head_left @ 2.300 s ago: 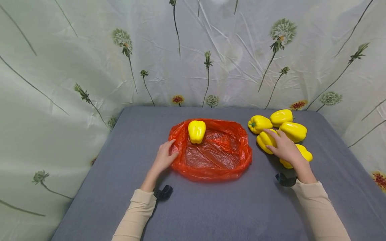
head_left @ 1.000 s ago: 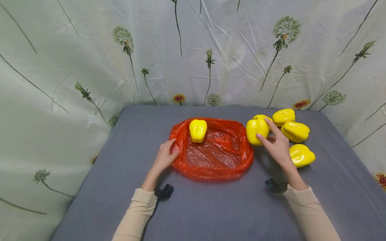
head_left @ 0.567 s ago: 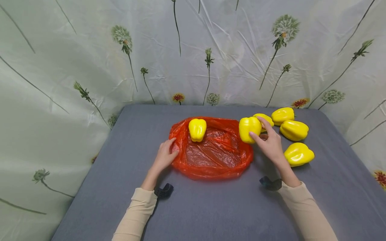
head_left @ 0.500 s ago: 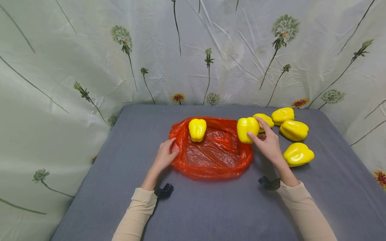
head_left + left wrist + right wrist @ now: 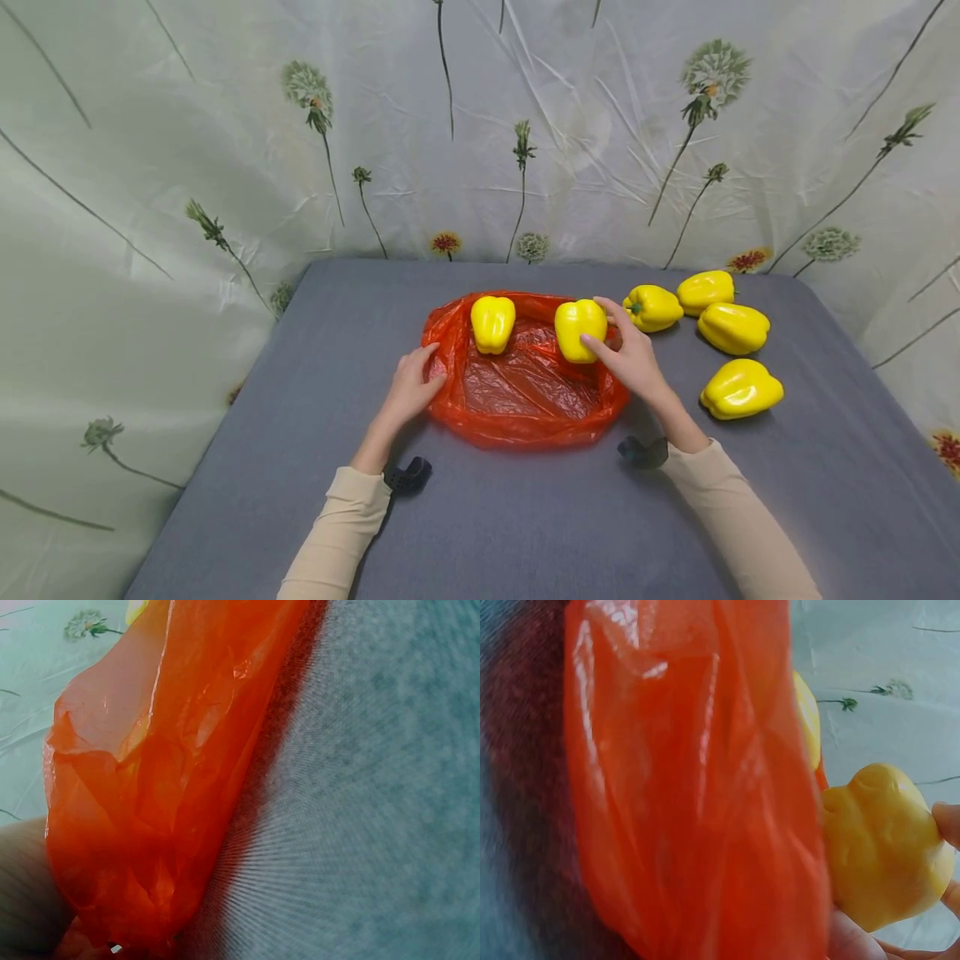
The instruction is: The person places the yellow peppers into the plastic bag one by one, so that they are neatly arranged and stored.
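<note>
An orange plastic bag (image 5: 525, 392) lies opened out on the grey table (image 5: 480, 517). One yellow bell pepper (image 5: 492, 323) sits in it at the back left. My right hand (image 5: 626, 358) grips a second yellow pepper (image 5: 579, 328) over the bag's right side; the right wrist view shows this pepper (image 5: 881, 844) beside the bag's wall (image 5: 697, 795). At the bag's left rim my left hand (image 5: 411, 388) holds the plastic; the left wrist view shows that bag edge (image 5: 150, 802) close up.
Several more yellow peppers lie on the table to the right: one (image 5: 652, 307) near the bag, two behind (image 5: 703, 290) (image 5: 732, 327), one nearer me (image 5: 741, 388). A flowered cloth backdrop (image 5: 480, 133) surrounds the table on three sides.
My right hand picked a pepper from the pile on the right and carried it left over the bag. The left hand stayed on the bag's rim.
</note>
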The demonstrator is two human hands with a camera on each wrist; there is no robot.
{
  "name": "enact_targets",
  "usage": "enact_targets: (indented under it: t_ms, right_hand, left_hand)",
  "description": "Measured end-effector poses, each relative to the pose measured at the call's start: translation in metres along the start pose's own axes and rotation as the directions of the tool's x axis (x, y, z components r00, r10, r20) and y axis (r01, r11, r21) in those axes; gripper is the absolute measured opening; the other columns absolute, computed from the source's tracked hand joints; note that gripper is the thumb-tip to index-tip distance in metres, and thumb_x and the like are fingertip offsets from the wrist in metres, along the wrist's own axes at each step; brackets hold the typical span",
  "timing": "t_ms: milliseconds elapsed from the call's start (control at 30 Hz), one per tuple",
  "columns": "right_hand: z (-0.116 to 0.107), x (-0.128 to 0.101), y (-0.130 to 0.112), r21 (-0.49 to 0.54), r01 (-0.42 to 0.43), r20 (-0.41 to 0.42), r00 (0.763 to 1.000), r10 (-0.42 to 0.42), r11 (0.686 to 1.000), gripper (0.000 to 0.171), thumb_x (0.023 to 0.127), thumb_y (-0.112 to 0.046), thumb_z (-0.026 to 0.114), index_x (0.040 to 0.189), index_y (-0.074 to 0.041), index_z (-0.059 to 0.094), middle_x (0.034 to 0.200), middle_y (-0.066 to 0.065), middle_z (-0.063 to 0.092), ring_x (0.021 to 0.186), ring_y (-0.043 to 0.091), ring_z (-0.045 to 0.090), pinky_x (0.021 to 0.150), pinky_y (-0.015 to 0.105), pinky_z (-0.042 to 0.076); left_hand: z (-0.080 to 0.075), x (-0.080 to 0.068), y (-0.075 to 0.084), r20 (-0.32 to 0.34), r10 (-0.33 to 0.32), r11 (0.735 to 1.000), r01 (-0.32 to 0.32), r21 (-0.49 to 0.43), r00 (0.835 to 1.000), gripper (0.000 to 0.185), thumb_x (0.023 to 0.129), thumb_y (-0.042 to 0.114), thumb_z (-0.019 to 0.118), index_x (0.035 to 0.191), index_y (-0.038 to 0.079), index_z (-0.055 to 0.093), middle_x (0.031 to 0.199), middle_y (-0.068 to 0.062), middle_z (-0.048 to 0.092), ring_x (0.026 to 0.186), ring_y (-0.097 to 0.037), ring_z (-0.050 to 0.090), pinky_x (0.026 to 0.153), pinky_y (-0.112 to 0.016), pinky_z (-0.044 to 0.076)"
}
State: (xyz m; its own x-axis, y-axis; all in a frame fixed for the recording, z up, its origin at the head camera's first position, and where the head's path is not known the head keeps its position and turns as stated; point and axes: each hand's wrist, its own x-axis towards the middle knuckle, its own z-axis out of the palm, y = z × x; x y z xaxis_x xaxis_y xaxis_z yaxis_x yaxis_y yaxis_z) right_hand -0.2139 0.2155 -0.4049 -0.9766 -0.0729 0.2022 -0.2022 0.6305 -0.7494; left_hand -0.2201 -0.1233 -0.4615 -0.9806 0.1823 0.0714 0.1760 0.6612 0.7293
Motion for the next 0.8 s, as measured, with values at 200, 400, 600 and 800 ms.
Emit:
enact_targets:
  t_ms: [200, 400, 600, 800]
  right_hand:
    - [0.013, 0.006, 0.002, 0.068, -0.035, 0.077, 0.997, 0.029, 0.997, 0.061, 0.091, -0.032, 0.059, 0.145, -0.023, 0.031, 0.132, 0.023, 0.049, 0.096, 0.037, 0.065, 0.078, 0.043, 0.056]
    - [0.025, 0.011, 0.0, 0.079, -0.079, 0.093, 0.993, 0.071, 0.994, 0.063, 0.09, -0.036, 0.059, 0.144, -0.024, 0.031, 0.132, 0.024, 0.051, 0.105, 0.038, 0.063, 0.07, 0.036, 0.057]
    - [0.034, 0.018, -0.001, 0.073, -0.105, 0.101, 0.99, 0.097, 0.992, 0.064, 0.089, -0.037, 0.06, 0.145, -0.023, 0.03, 0.136, 0.023, 0.048, 0.108, 0.037, 0.061, 0.066, 0.033, 0.057]
    - [0.04, 0.025, 0.003, 0.037, -0.134, 0.121, 0.984, 0.128, 0.99, 0.064, 0.091, -0.041, 0.056, 0.145, -0.023, 0.028, 0.135, 0.021, 0.051, 0.092, 0.033, 0.064, 0.062, 0.027, 0.052]
  left_hand:
    - [-0.001, 0.0, 0.001, 0.001, 0.002, 1.0, -0.002, -0.002, 1.0, 0.058, 0.087, 0.019, 0.059, 0.14, 0.003, 0.04, 0.139, -0.021, 0.046, 0.125, -0.037, 0.039, 0.104, -0.055, 0.035]
    - [0.0, -0.001, 0.002, 0.008, -0.01, 1.0, 0.01, -0.007, 1.0, 0.058, 0.087, 0.019, 0.058, 0.14, 0.004, 0.04, 0.141, -0.02, 0.045, 0.127, -0.036, 0.038, 0.106, -0.055, 0.035]
    - [-0.001, -0.002, 0.003, 0.009, -0.017, 1.0, 0.017, -0.012, 1.0, 0.058, 0.087, 0.019, 0.058, 0.141, 0.005, 0.039, 0.141, -0.019, 0.045, 0.127, -0.035, 0.038, 0.105, -0.056, 0.035]
    - [-0.001, -0.001, 0.002, -0.002, -0.004, 1.0, 0.004, 0.0, 1.0, 0.058, 0.087, 0.019, 0.058, 0.14, 0.004, 0.04, 0.139, -0.021, 0.046, 0.126, -0.037, 0.039, 0.105, -0.056, 0.035]
